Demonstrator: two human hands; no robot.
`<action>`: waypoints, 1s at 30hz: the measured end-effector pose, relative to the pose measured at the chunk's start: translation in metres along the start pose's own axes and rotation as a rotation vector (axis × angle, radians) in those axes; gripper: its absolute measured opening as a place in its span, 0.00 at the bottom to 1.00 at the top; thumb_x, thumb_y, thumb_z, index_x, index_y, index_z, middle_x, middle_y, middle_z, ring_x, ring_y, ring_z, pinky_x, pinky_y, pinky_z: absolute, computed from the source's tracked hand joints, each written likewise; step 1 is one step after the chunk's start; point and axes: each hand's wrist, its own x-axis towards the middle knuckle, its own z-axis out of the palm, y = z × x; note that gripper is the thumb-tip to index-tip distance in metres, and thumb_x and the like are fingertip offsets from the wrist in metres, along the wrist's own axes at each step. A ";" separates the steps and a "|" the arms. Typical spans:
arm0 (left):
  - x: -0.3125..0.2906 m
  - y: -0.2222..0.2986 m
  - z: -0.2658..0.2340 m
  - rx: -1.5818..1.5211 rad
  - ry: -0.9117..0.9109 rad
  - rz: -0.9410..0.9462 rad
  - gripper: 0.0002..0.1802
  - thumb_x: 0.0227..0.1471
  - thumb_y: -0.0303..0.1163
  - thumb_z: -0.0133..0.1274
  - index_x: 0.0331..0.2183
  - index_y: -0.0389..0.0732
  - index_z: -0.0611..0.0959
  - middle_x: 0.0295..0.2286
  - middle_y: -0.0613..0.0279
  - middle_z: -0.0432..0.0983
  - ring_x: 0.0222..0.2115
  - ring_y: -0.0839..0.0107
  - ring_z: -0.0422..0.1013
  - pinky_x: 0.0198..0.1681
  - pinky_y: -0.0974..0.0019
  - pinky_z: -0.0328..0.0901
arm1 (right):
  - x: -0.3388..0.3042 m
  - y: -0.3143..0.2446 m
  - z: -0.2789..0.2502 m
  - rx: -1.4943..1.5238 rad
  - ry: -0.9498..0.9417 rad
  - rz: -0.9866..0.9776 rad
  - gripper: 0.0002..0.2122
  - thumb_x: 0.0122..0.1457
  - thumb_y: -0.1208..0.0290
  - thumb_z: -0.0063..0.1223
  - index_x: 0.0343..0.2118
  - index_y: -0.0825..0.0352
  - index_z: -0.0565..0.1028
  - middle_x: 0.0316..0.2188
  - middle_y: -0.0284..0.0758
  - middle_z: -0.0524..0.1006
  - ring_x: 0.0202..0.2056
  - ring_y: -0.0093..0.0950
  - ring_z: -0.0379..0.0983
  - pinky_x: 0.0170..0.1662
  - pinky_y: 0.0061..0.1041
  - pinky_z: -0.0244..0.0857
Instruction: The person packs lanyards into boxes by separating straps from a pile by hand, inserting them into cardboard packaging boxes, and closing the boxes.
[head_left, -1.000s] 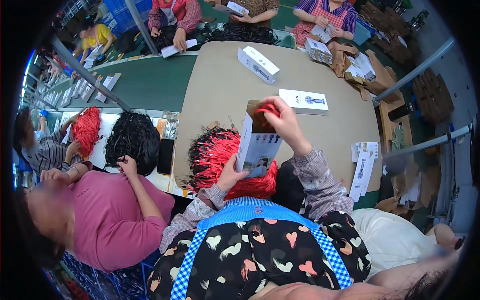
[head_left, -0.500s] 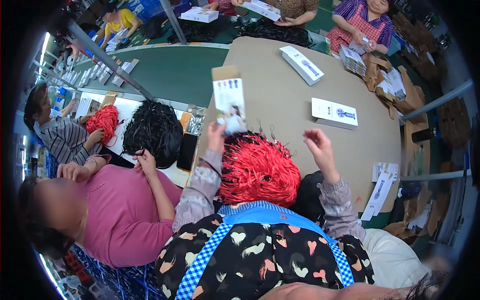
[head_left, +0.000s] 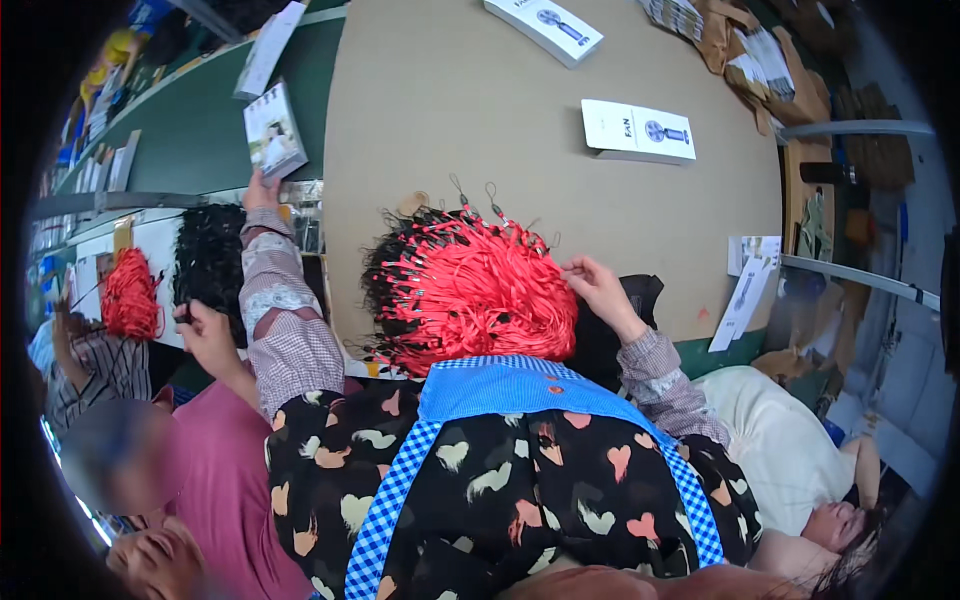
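Observation:
My left hand (head_left: 262, 192) reaches far out to the left, fingers closed on the near end of a small white fan box (head_left: 273, 135) with a photo print. That box is over the edge of the green belt (head_left: 205, 140); whether it rests there I cannot tell. In front of my apron lies a big heap of red wrist straps (head_left: 480, 290) with thin black cord loops, dark straps showing at its left side. My right hand (head_left: 600, 295) is at the heap's right edge, fingertips bent and pressed against the red straps there.
Two fan boxes, one nearer (head_left: 638, 130) and one farther (head_left: 548, 28), lie on the brown tabletop (head_left: 430, 100). Flat cartons (head_left: 745, 290) sit at its right edge. Co-workers are close on both sides; at left are black straps (head_left: 210, 262) and another red bundle (head_left: 130, 292).
My left hand has carried the fan box from above the table leftward to the belt. My right hand has come down from the air to the red straps. The view has shifted.

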 end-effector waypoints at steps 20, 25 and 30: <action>-0.064 0.014 0.019 -0.864 0.279 -0.339 0.13 0.45 0.31 0.54 0.34 0.36 0.75 0.32 0.56 0.72 0.32 0.65 0.69 0.25 0.66 0.68 | 0.006 0.009 0.019 -0.064 -0.043 -0.012 0.08 0.53 0.79 0.45 0.36 0.72 0.69 0.30 0.34 0.73 0.34 0.22 0.70 0.40 0.19 0.65; -0.118 0.013 0.014 -0.962 0.266 -0.342 0.13 0.46 0.34 0.52 0.34 0.38 0.75 0.31 0.60 0.74 0.31 0.68 0.70 0.29 0.67 0.65 | 0.004 0.012 0.019 -0.070 -0.041 -0.037 0.07 0.53 0.79 0.46 0.36 0.72 0.70 0.29 0.34 0.73 0.34 0.21 0.70 0.39 0.19 0.65; -0.162 0.030 0.021 -0.976 0.280 -0.331 0.13 0.48 0.33 0.49 0.36 0.36 0.75 0.32 0.59 0.74 0.31 0.68 0.70 0.32 0.67 0.64 | 0.002 0.010 0.017 -0.094 -0.057 -0.035 0.08 0.54 0.79 0.45 0.37 0.72 0.69 0.30 0.33 0.73 0.34 0.21 0.70 0.40 0.19 0.64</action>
